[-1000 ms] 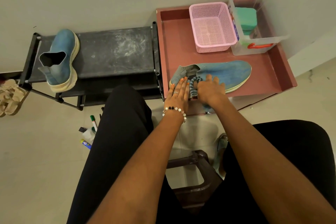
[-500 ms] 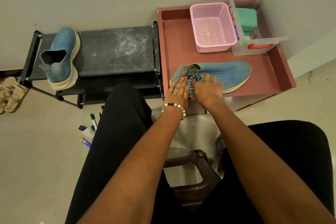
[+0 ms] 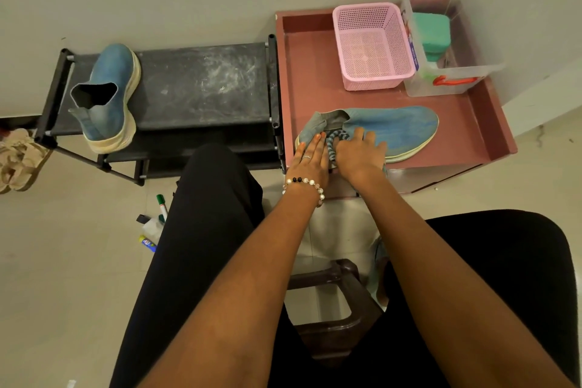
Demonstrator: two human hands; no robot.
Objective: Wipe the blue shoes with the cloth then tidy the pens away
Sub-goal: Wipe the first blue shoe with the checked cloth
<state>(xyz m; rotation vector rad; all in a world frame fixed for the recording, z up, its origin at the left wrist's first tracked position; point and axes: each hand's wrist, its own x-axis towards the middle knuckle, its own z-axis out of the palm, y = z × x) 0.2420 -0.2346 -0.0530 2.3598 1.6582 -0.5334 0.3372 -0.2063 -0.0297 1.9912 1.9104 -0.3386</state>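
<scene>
Blue fabric shows under both hands: one blue shoe lies on its side on the reddish surface, toe pointing right. Her left hand rests flat, fingers straight, on the heel end. Her right hand presses a striped cloth against the shoe's side, fingers spread over it. Behind sit a pink basket and a clear box. The other blue shoe stands on the black rack. Pens lie on the floor beside her knee.
</scene>
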